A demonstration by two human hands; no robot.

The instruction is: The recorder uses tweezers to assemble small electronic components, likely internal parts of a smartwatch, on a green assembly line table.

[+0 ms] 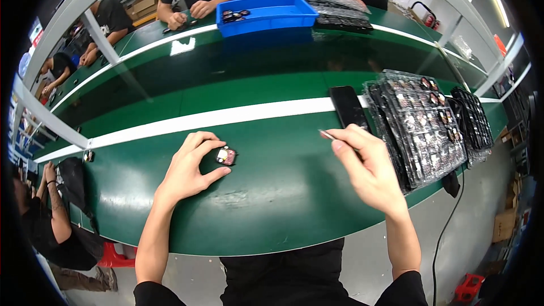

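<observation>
On the green table lies a small square dark-cased module [226, 156] with a pale and reddish face; it resembles a watch body. My left hand [190, 167] curves round it, with thumb and index fingertip at its near and far edges. To the right, my right hand [368, 167] is raised over the table, pinching a small thin pale piece [324, 134] between thumb and index finger. What that piece is cannot be made out. Just beyond this hand lies a black phone [348, 106].
Clear plastic trays [425, 130] of small parts are stacked at right, beside a black tray stack [475, 119]. Across the dark green central strip stands a blue bin [269, 17] with several modules. Other people sit opposite and at left. A grey frame [93, 31] rises at left.
</observation>
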